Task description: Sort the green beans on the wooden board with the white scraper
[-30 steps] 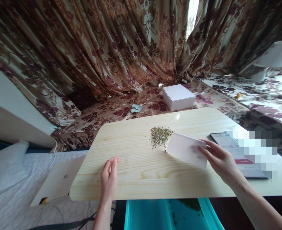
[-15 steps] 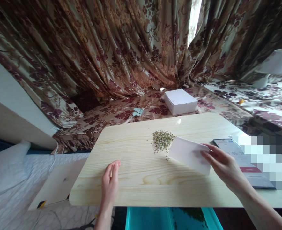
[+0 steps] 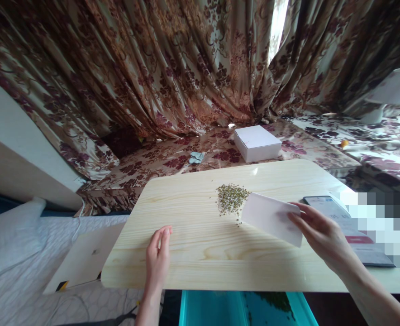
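On the wood-grain table (image 3: 193, 253) lies a loose heap of small greenish-brown dried buds or seeds (image 3: 232, 198), with a few stray bits around it. My right hand (image 3: 322, 231) pinches a white card (image 3: 271, 217) by its right end, thumb on the near side. The card slants up toward the hand, its left edge close beside the heap; whether they touch I cannot tell. My left hand (image 3: 158, 251) is by the table's left part, fingers curled together and thumb against them, apart from the heap. Nothing shows in it.
A phone or tablet (image 3: 352, 228), partly pixelated, lies behind my right forearm. Below the near table edge is a teal divided bin (image 3: 213, 310), with dark green leafy matter (image 3: 276, 302) on its right side. Beyond stand a white box (image 3: 257, 140) and a pale blue cloth (image 3: 196, 157).
The whole view has shifted slightly, so things sit lower in the picture. The card stays beside the heap in my right hand, and my left hand keeps its curled pose.
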`<state>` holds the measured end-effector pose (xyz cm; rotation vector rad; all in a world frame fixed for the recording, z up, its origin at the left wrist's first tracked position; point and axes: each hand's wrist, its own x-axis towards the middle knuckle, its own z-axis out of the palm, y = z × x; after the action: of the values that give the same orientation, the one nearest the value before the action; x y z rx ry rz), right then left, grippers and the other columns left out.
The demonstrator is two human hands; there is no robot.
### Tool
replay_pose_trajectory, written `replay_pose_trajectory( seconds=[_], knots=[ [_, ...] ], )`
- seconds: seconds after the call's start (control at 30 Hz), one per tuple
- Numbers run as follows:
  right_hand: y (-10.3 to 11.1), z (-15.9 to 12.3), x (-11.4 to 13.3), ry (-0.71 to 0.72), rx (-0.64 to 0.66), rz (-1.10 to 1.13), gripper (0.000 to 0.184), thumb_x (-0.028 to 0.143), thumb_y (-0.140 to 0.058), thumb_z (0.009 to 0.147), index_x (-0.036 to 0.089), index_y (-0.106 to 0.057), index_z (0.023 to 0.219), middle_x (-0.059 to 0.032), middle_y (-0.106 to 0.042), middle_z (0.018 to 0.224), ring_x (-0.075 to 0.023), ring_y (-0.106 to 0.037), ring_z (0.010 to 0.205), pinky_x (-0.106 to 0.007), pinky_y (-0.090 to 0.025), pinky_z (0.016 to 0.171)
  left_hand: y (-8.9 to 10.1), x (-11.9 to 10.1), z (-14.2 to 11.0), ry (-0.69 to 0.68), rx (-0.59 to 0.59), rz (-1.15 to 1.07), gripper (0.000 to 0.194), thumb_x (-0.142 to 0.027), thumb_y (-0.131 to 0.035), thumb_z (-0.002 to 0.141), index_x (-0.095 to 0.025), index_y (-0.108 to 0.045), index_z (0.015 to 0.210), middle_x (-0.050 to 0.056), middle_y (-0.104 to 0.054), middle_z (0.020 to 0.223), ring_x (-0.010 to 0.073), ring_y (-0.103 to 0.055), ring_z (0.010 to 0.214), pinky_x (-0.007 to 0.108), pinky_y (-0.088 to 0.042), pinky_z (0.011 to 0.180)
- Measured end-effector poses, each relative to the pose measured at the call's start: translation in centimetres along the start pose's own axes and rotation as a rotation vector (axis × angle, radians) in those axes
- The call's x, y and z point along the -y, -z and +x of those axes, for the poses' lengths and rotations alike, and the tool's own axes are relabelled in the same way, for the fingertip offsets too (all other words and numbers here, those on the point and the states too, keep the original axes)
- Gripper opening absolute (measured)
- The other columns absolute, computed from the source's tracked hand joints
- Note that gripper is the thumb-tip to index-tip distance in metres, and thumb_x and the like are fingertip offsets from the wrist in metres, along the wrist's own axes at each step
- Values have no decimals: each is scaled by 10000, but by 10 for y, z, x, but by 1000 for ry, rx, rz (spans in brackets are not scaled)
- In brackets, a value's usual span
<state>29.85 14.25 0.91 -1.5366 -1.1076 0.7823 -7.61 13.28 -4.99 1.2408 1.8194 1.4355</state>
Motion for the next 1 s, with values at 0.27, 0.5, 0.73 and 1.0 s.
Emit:
replay_pose_trajectory(
  seconds=[0.27, 0.5, 0.73, 1.0],
  knots=[
    [-5, -7, 13, 40, 23, -49, 383, 479, -677, 641, 256, -645, 951, -68, -746, 801, -277, -717, 766, -353, -570, 631, 1, 0, 0, -16, 12, -10, 477, -620, -535, 813, -181, -671, 940, 97, -690, 1006, 267, -602, 1039, 351, -471, 884],
    [-4, -9, 9, 36, 34, -55, 424, 499, -686, 637, 235, -651, 966, -72, -755, 795, -280, -720, 751, -355, -572, 604, -1, 1, 1, -14, 4, -20, 482, -627, -525, 811, -176, -657, 915, 103, -689, 996, 267, -602, 1031, 359, -467, 892],
    [-4, -7, 2, 76, 34, -59, 385, 465, -674, 673, 229, -660, 977, -69, -753, 800, -268, -721, 746, -349, -577, 613, 0, 2, 1, -11, 7, -20, 477, -619, -530, 811, -176, -658, 930, 102, -687, 1006, 268, -598, 1038, 359, -462, 897],
    [-1, -3, -2, 70, -37, -59, 397, 466, -687, 673, 229, -654, 989, -84, -753, 832, -279, -718, 784, -350, -577, 626, 0, 2, 1, -9, 13, -10, 483, -624, -525, 810, -174, -656, 929, 102, -686, 1001, 273, -595, 1041, 367, -459, 900]
  ],
)
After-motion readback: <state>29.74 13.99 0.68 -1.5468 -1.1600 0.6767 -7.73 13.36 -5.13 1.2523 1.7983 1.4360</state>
